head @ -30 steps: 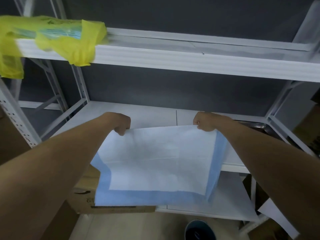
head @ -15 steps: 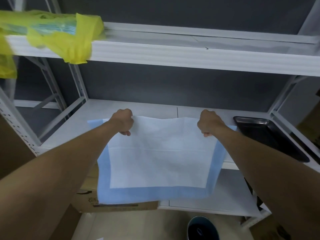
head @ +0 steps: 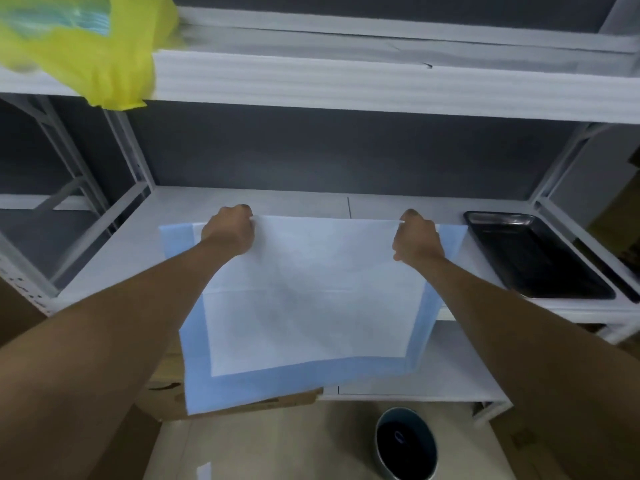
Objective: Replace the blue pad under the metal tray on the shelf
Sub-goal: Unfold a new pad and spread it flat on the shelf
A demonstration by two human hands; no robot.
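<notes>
A blue-bordered pad with a white centre is spread between my hands, its far edge over the middle white shelf and its near part hanging past the shelf's front. My left hand grips the far edge on the left. My right hand grips the far edge on the right. The dark metal tray lies bare on the same shelf, to the right of the pad and apart from it.
A yellow plastic bag hangs over the upper shelf at top left. A lower shelf sits below. A cardboard box is under the pad at the left. A dark round bin stands on the floor.
Both hands have carried the pad forward and further onto the middle shelf, spreading its far edge wider. The tray has come into full view at the right.
</notes>
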